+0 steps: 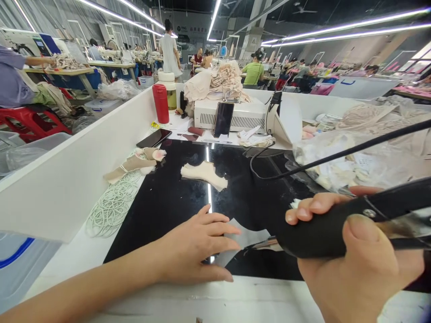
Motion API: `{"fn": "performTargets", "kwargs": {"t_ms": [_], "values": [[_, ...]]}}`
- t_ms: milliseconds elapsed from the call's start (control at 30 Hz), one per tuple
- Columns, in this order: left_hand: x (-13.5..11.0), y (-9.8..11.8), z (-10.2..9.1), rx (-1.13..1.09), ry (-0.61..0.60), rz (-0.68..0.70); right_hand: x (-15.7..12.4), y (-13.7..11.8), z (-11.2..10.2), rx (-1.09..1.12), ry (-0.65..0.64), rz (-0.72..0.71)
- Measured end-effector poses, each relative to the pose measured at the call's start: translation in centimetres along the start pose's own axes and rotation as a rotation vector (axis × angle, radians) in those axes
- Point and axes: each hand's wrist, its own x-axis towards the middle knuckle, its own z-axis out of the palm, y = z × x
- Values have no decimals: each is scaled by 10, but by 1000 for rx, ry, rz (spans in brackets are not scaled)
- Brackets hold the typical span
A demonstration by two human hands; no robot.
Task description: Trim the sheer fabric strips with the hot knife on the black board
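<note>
My left hand [198, 242] lies with its fingers spread over a thin grey sheet piece [247, 235] on the black glossy board [161, 224]. The part of the sheet under the fingers is hidden. My right hand [363, 269] is wrapped round a black-handled tool [316, 229] with a narrow metal tip, which reaches the sheet's right edge. Whether the tip touches the sheet or hovers just over it I cannot tell. Beyond my left hand, a small stack of cream fabric pieces [204, 175] rests on the board.
Green cord [114, 206] lies loosely coiled at left, near a black phone [154, 137]. Behind the board stand a red flask [160, 104], a propped phone [223, 119] and a white machine [247, 114] heaped with fabric. A black cable [336, 159] crosses the right side before plastic bags [363, 157].
</note>
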Motion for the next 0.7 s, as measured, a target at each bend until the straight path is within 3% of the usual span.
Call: {"fn": "performTargets", "kwargs": {"t_ms": [267,700], "values": [[2,0,4,72,-23,46,4,13,-3,8,-50,-70],[0,1,4,19,-42,-6,7,11,-9,-16,-31,-78]]}}
